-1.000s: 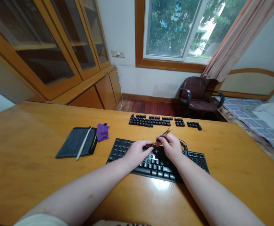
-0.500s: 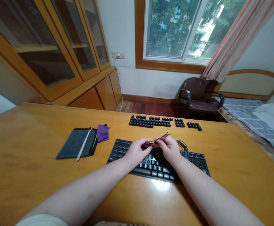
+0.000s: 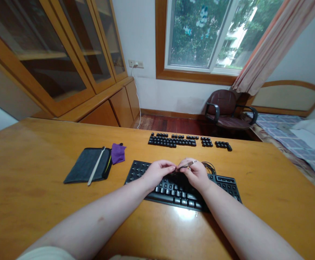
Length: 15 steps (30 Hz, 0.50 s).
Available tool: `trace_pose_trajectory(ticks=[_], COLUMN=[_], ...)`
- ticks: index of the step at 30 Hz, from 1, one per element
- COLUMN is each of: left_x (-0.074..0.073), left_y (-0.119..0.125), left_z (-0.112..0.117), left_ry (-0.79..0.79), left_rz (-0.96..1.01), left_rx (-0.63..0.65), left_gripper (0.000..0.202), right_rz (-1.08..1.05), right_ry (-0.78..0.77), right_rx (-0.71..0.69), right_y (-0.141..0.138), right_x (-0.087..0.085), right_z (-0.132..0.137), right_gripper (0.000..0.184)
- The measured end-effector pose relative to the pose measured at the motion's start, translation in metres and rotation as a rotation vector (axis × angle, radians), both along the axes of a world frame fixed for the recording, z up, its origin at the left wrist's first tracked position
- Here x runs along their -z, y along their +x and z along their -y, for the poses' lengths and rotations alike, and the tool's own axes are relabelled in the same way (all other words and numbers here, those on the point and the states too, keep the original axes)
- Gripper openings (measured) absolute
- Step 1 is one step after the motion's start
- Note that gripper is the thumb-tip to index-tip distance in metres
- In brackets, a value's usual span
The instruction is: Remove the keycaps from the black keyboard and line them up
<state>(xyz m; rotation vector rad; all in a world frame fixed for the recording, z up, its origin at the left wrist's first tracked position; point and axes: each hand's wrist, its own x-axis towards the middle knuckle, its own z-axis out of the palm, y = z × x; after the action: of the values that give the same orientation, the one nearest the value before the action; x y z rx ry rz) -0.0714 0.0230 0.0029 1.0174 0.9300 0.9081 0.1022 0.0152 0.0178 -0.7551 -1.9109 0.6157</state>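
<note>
My right hand (image 3: 195, 174) is closed around a slim tool (image 3: 191, 164) with thin metal prongs, which looks like a wire keycap puller; its prongs point up and to the right. Against its other end, the fingers of my left hand (image 3: 160, 175) are pinched together, and a small dark thing may be between them, too hidden to name. Both hands hover over a black keyboard (image 3: 170, 196). Its front rows carry keycaps, while many positions further back show bare switches. Part of the keyboard is hidden under the hands.
Loose black keycaps (image 3: 170, 141) lie in rows along the desk's far edge. To the left rest a dark zip pouch (image 3: 83, 166) with a pale flat stick (image 3: 96, 168) across it, and a purple cloth (image 3: 118, 153). A coiled cable (image 3: 209, 167) sits behind the keyboard.
The tool in my right hand has turned, so its prongs now appear close together and silvery. My left fingers have closed and moved in against my right fingertips.
</note>
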Motion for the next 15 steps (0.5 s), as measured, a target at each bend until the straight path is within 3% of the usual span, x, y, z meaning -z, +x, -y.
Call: trace_pose_trajectory(ticks=[4, 7, 10, 15], left_x=[0.002, -0.001, -0.009, -0.022], left_y=[0.002, 0.001, -0.002, 0.001], left_z=[-0.001, -0.003, -0.007, -0.034], left_ry=[-0.097, -0.168, -0.185, -0.048], left_rz=[0.122, 0.154, 0.170, 0.043], left_rx=[-0.122, -0.175, -0.191, -0.122], left_gripper=[0.026, 0.024, 0.022, 0.028], right_rz=[0.059, -0.060, -0.314, -0.583], right_ry=[0.010, -0.020, -0.150, -0.274], right_rx=[-0.052, 0.176, 0.408, 0.498], right_y=[0.000, 0.002, 0.005, 0.004], right_x=[0.002, 0.009, 0.014, 0.012], right_z=[0.002, 0.002, -0.003, -0.012], right_gripper=[0.013, 0.015, 0.019, 0.029])
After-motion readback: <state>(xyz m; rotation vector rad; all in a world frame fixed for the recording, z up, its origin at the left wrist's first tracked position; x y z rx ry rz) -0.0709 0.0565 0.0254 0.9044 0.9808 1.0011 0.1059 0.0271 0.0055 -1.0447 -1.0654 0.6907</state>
